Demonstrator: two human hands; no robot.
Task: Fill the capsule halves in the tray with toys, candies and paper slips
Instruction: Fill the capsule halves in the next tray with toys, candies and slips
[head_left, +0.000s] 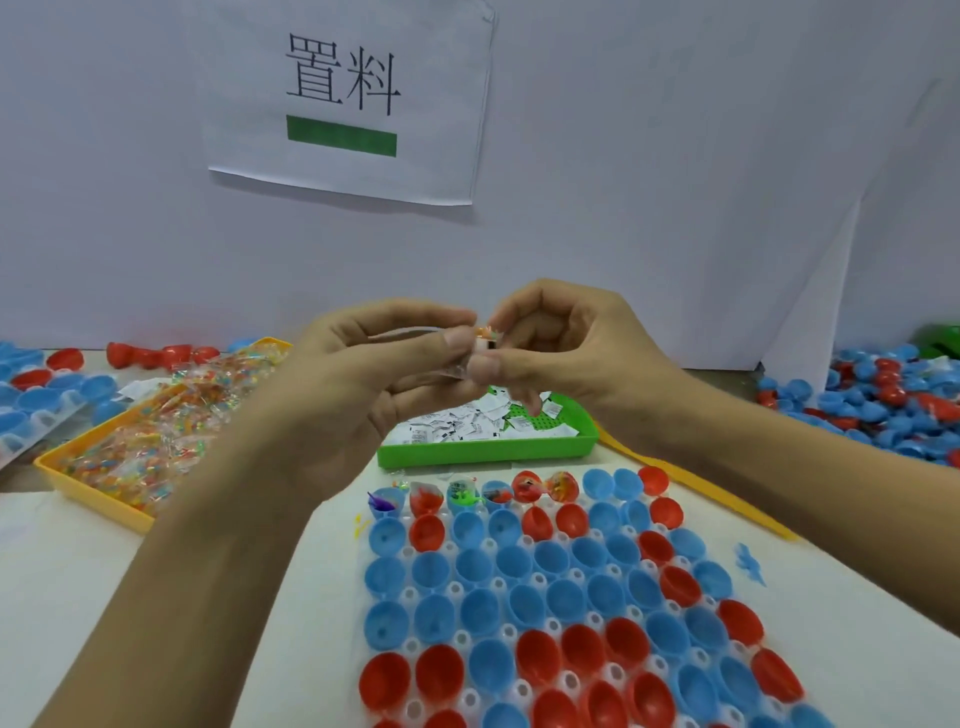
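Note:
A clear tray (415, 647) of blue and red capsule halves (550, 597) lies in front of me. Several halves in its far row (467, 496) hold toys and wrappers; the others look bare inside. Both hands are raised above the green tray of paper slips (485, 449). My left hand (363, 358) and my right hand (566, 338) meet at the fingertips and together pinch a small clear packet (484, 340) with an orange and white piece in it. What exactly the packet contains is too small to tell.
A yellow tray (78, 480) of wrapped candies (171, 431) sits at the left. Loose capsule halves pile at the far right (883, 400) and another capsule tray at the far left (36, 400). A small blue toy (750, 564) lies right of the tray. A white partition with a paper sign (345, 98) stands behind.

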